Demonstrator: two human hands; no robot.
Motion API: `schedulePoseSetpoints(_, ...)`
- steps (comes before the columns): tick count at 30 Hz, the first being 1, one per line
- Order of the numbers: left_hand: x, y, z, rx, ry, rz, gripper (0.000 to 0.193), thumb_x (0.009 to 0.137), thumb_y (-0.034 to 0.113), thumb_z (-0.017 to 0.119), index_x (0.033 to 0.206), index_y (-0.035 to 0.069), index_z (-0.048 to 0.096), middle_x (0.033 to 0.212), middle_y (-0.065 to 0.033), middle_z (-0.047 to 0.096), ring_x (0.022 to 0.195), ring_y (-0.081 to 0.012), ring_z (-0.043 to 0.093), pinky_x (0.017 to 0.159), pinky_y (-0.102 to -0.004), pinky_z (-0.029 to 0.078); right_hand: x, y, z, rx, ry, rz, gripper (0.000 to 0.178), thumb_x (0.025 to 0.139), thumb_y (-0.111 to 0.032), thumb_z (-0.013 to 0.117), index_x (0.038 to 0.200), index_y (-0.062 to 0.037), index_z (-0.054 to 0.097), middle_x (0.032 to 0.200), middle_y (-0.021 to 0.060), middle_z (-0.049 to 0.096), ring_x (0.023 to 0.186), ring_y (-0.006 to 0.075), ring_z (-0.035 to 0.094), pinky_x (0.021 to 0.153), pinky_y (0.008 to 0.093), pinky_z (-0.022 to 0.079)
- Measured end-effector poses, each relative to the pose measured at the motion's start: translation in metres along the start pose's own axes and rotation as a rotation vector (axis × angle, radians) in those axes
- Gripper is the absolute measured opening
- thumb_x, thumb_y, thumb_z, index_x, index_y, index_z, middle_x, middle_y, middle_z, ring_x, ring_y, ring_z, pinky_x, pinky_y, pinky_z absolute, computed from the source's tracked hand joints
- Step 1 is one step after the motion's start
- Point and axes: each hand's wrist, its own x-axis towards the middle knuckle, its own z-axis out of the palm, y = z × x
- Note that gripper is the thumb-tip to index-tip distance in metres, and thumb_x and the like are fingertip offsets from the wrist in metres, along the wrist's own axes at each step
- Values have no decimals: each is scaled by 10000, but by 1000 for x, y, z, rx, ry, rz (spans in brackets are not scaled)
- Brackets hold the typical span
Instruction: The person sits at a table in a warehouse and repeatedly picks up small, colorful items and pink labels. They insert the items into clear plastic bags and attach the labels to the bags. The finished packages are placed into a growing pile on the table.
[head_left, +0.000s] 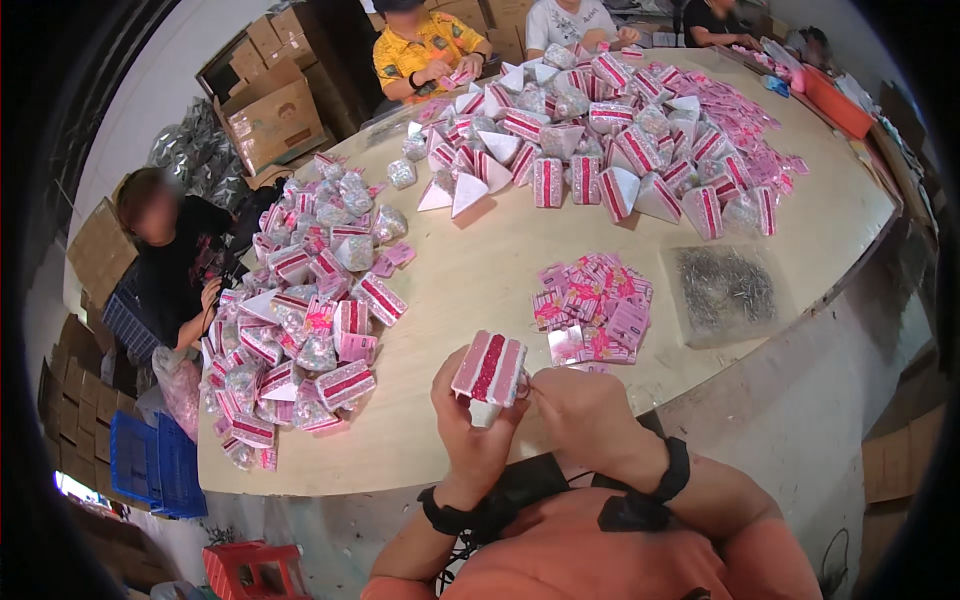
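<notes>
At lower centre, the person's left hand [472, 435] grasps a pink-and-red striped, wedge-shaped cake-slice model [490, 368]; the right hand [588, 405] curls at its right edge, its hold unclear. Pink printed rectangular cards [598, 305] lie on the pale beige table [460, 285], right of centre.

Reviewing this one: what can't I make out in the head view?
In the head view:
- What the right hand pinches, if anything: hidden by the hand itself.
- Far side of the striped cake slice in the left hand: turned away.
- Lowest pink cards: covered by those above.
- Exact shape of the metal pieces: too small.
- White-shirted co-worker's head: cut off by the upper edge.
</notes>
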Motion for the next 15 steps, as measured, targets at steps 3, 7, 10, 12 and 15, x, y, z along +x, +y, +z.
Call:
schedulePoseSetpoints(3, 3, 4, -3, -37, -51, -87, 705, 723, 46, 785, 1288, 17, 364, 1270, -122, 437, 1133, -208, 509, 939, -345, 459, 0, 1, 1, 7, 28, -11, 99, 817, -72, 539, 852, -30, 622, 720, 156, 605, 670, 323, 612, 561, 384, 470)
schedulePoseSetpoints(7, 6, 1, -7, -78, -115, -143, 684, 749, 82, 780, 1290, 28, 365, 1256, -102, 446, 1121, -189, 513, 928, -340, 467, 3, 7, -1, 203, 11, 63, 107, 819, -86, 534, 863, -39, 619, 705, 160, 604, 649, 332, 609, 555, 404, 465)
schedulePoseSetpoints(10, 9, 4, -7, -103, -130, -130, 670, 763, 102, 772, 1291, 37, 365, 1251, -97, 446, 1120, -183, 512, 927, -341, 467, 4, 7, -4, 272, -12, 125, 116, 826, -102, 524, 872, -47, 615, 696, 166, 604, 636, 353, 603, 562, 432, 462)
schedulePoseSetpoints(12, 12, 6, -7, -80, -129, -119, 669, 753, 92, 776, 1285, 32, 374, 1243, -102, 451, 1102, -186, 518, 906, -336, 473, 5, 4, -5, 267, 27, 134, 98, 817, -74, 544, 821, -23, 627, 675, 162, 597, 610, 320, 605, 548, 379, 456)
schedulePoseSetpoints(15, 15, 6, -9, 106, -144, 0, 669, 735, 81, 781, 1275, 23, 390, 1228, -116, 463, 1068, -193, 529, 871, -328, 477, 3, 6, 2, 168, 28, 125, 88, 822, -79, 547, 823, -27, 618, 685, 166, 600, 609, 329, 605, 547, 391, 456)
